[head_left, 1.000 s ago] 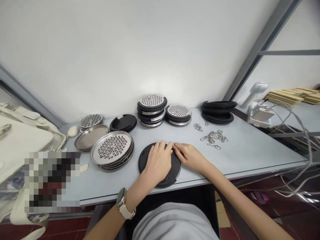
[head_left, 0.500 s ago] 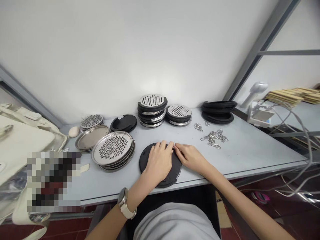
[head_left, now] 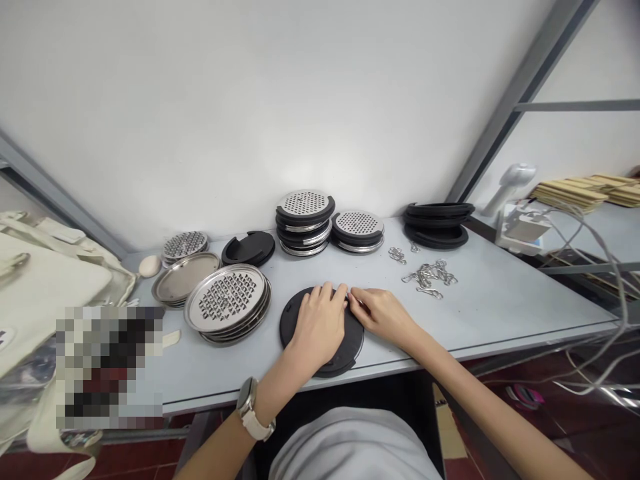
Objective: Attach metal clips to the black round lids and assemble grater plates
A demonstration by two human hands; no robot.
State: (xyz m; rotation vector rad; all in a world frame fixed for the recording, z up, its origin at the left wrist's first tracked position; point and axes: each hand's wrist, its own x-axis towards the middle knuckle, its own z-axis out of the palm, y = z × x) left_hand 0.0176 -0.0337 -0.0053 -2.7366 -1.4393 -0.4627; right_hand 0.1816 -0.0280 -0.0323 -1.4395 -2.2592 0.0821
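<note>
A round black disc [head_left: 345, 343] lies near the table's front edge. My left hand [head_left: 321, 323], with a watch on the wrist, rests flat on top of it, palm down, fingers pointing away from me. At the disc's upper right rim, my right hand [head_left: 377, 312] has its fingers pinched together; whatever is between the fingertips is too small to make out. Left of the disc is a stack of metal grater plates [head_left: 227, 300]. Loose metal hooks or clips [head_left: 431, 275] lie to the right of my hands.
Along the wall stand stacks of graters with black rims [head_left: 305, 217], [head_left: 357, 227], a black holder [head_left: 249, 248] and black rings [head_left: 437, 223]. Plain metal plates [head_left: 185, 275] and a cream bag [head_left: 60, 267] are at left. A white scanner [head_left: 517, 177] and cables stand at right.
</note>
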